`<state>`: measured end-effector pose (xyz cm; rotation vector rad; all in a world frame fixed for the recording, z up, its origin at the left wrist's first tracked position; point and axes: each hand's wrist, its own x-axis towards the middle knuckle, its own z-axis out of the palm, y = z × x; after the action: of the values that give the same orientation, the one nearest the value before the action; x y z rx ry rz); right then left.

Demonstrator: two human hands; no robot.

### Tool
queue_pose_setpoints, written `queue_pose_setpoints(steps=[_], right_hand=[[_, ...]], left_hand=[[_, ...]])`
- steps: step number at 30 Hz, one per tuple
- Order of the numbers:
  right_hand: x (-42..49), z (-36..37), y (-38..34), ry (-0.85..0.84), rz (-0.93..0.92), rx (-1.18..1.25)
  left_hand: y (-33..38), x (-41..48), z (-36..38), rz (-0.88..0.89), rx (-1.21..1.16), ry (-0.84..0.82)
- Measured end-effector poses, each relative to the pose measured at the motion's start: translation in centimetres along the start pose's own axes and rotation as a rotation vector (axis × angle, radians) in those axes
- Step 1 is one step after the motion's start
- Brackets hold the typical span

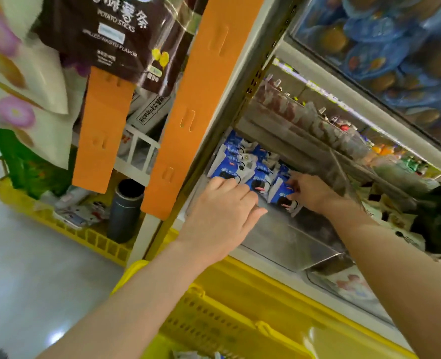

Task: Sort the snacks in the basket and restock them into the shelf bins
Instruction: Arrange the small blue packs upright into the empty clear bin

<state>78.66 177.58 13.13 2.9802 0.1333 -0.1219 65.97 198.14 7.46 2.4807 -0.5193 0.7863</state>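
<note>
One blue packet [281,196] pinched, right hand [310,190] | left hand [219,216] palm hidden

orange strip [201,104]: slotted, hangs along the shelf upright | second orange strip [99,130]: shorter, to its left | dark potato-sticks bag [115,29]: top edge, above second strip | dark flask [126,211]: upright, low between strips | floor [20,268]: grey, glossy
</note>
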Motion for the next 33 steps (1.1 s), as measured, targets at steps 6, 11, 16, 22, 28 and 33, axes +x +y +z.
queue_pose_setpoints(steps=[6,11,16,22,28,33], right_hand=[[-0.3,0.5,-0.6,0.049,0.065,-0.081],[-2.9,-0.3,-2.4,0.190,0.056,0.430],[-10.7,0.0,-3.4,0.353,-0.083,0.676],[-18.3,4.4,-1.1,0.388,-0.318,0.171],[-23.8,10.3,0.2,0.419,-0.289,0.380],[-25.6,18.5,0.1,0.149,-0.094,0.508]], left_hand=[[0.4,0.0,-0.6,-0.018,-0.048,-0.034],[1.4,0.0,-0.8,-0.067,-0.120,0.000],[1.8,-0.3,-1.2,-0.101,-0.120,-0.038],[3.8,-2.3,-1.6,-0.067,-0.055,-0.173],[6.8,-7.5,-0.5,0.053,-0.044,-0.122],[7.4,-14.1,3.8,-0.099,-0.079,-0.376]])
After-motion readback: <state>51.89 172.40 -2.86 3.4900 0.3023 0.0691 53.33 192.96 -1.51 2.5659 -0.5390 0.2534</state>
